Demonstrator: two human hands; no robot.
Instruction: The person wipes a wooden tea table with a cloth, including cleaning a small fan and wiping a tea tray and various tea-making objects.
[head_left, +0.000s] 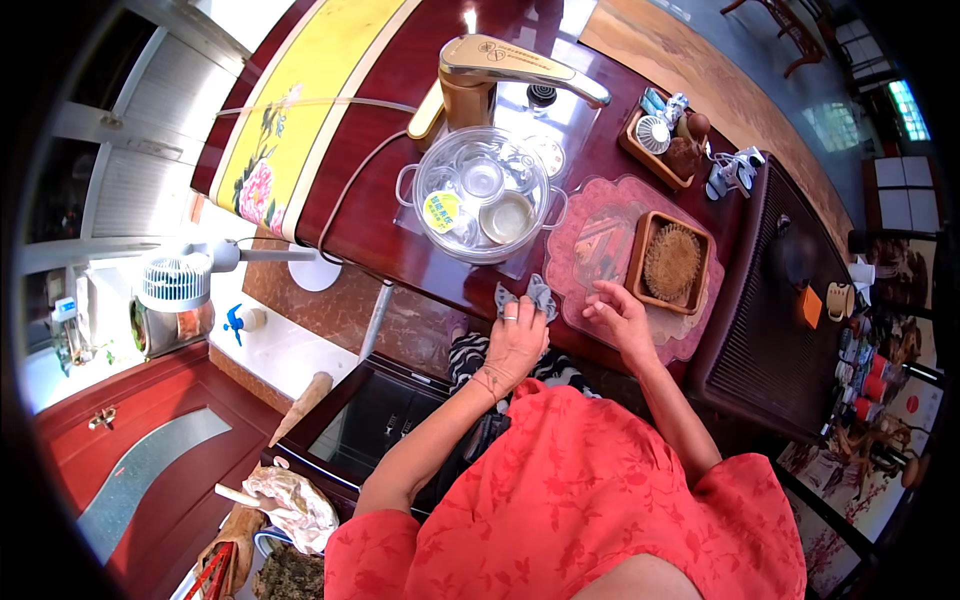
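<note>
At six o'clock I see my own red floral garment (600, 500) filling the lower frame, both bare forearms rising out of it toward the dark red table (400, 240).

My left hand (516, 340) sits just left of centre, ring on one finger, its fingers curled shut around a small grey cloth (527, 297) whose folds stick out above the knuckles toward twelve o'clock. The cloth lies at the near edge of the table, touching the left rim of a pinkish scalloped mat (600, 240).

My right hand (622, 318), at about three o'clock from the left one, rests on that mat with its fingers spread loosely and empty, gripping nothing. Just beyond its fingertips, toward one o'clock, a square wooden tray (640, 262) holds a round woven coaster (672, 262).

Farther off at eleven o'clock from my hands stands a clear glass pot (482, 195) with handles, small cups and a pale bowl visible inside it. Behind that, at twelve, a gold-coloured water dispenser (480, 75) reaches its spout to the right.

At two o'clock a smaller wooden tray (655, 150) carries little tea tools. At three o'clock a dark slatted tea tray (770, 300) runs along the table. Far at ten o'clock a yellow runner (300, 90) with a pink flower lies on the table, and a small white fan (175, 282) stands below it at nine.
</note>
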